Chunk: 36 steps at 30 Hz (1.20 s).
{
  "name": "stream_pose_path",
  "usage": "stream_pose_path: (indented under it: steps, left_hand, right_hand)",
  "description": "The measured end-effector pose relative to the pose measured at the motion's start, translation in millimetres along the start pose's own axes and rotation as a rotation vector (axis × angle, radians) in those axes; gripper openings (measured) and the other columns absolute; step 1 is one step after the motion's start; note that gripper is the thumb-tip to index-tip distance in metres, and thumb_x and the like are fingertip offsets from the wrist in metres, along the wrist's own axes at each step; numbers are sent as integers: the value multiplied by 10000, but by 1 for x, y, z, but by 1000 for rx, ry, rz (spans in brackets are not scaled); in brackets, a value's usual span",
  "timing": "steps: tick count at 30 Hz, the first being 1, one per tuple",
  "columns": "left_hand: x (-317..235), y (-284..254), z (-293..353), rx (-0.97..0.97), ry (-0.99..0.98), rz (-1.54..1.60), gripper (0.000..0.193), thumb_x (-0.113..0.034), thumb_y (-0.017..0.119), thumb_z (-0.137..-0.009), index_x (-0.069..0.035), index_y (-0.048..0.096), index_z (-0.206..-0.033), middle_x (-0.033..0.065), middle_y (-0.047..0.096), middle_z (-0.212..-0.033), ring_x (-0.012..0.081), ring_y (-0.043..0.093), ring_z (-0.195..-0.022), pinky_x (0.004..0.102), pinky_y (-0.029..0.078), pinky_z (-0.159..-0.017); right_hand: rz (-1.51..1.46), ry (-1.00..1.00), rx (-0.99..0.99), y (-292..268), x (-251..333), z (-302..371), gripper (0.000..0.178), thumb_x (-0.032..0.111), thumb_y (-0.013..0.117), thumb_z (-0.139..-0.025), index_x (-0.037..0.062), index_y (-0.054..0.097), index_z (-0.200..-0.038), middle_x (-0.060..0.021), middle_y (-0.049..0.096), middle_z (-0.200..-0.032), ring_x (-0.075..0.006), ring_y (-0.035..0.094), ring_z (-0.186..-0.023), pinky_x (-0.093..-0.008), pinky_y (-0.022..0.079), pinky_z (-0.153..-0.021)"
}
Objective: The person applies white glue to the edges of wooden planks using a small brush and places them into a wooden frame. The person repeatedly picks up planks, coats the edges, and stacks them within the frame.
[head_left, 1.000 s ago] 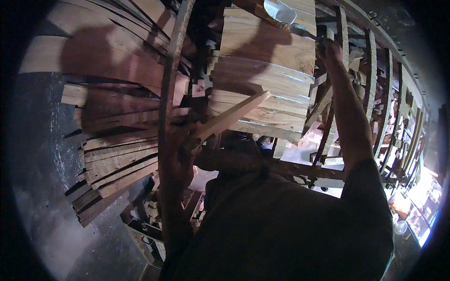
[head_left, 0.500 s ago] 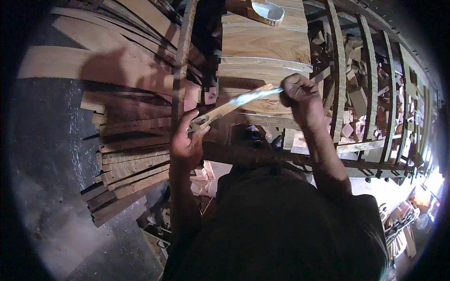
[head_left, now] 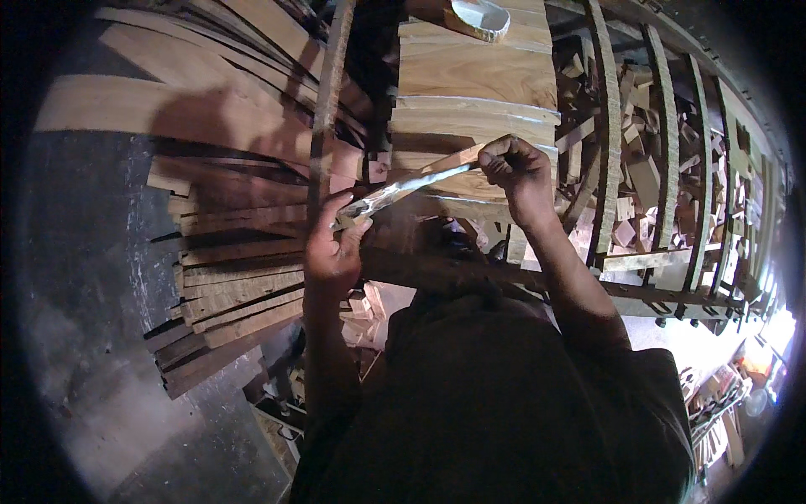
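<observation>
My left hand grips the near-left end of a narrow wooden strip, thumb and fingers on either side of it. The strip slants up to the right above a row of boards. Along its front edge lies a wet-looking white coating, like glue, patchy close to my left hand. My right hand is closed at the strip's far-right end, fingertips pinched by the coated edge. A small dark tip shows at these fingers; what they hold is mostly hidden.
Several boards lie side by side ahead, with a tub of white stuff at their far end. Stacked planks lie on the left. Rusty metal bars frame the work; wood offcuts are heaped at right.
My right hand has shifted left and the strip has tilted in my grip. White coating now shows nearer my left hand, which has stayed about where it was.
</observation>
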<state>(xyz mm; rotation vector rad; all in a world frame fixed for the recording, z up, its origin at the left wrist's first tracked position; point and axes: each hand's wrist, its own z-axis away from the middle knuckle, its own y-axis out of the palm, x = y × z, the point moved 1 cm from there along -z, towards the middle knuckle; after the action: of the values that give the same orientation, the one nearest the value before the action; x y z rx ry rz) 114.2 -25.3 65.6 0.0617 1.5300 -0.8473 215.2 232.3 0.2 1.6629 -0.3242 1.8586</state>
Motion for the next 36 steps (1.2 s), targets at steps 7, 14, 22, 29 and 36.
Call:
stream_pose_path:
  steps: [7, 14, 22, 29, 36]
  left_hand:
    - [2, -4, -2, -20, 1, -32, 337, -77, 620, -912, 19, 526, -1221, 128, 624, -1094, 177, 587, -1003, 298, 449, -914]
    - [14, -7, -8, -6, 69, 18, 311, -82, 630, -915, 23, 534, -1192, 101, 642, -1053, 157, 584, -981, 277, 445, -905]
    - [51, -27, -1, -80, 17, -8, 319, -110, 651, -890, 17, 553, -1166, 70, 639, -1024, 145, 584, -956, 284, 461, -873]
    - [77, -33, 4, -107, -70, -18, 356, -207, 665, -891, 3, 557, -1157, 47, 627, -988, 124, 575, -906, 283, 471, -816]
    - [84, -34, 4, -125, -49, 30, 371, -225, 676, -892, 24, 563, -1143, 70, 633, -989, 143, 586, -896, 287, 473, -808]
  right_hand:
    - [147, -2, -63, -26, -29, -18, 16, 8, 652, -850, 19, 641, -846, 9, 600, -756, -64, 505, -703, -218, 413, -643]
    - [242, -39, -139, -61, -83, -46, 20, -9, 661, -814, 3, 650, -827, -40, 653, -763, -97, 569, -733, -260, 472, -708]
    - [350, -44, -282, -78, -119, -53, 61, 80, 664, -809, 20, 662, -816, -76, 667, -748, -132, 603, -718, -288, 488, -697]
    - [592, -152, -413, -99, -156, -72, 89, 134, 665, -795, 53, 674, -833, -146, 683, -847, -283, 669, -804, -354, 516, -729]
    - [959, -342, -492, -102, -136, -75, 69, 117, 653, -773, 79, 621, -821, -133, 643, -815, -357, 619, -813, -433, 500, -703]
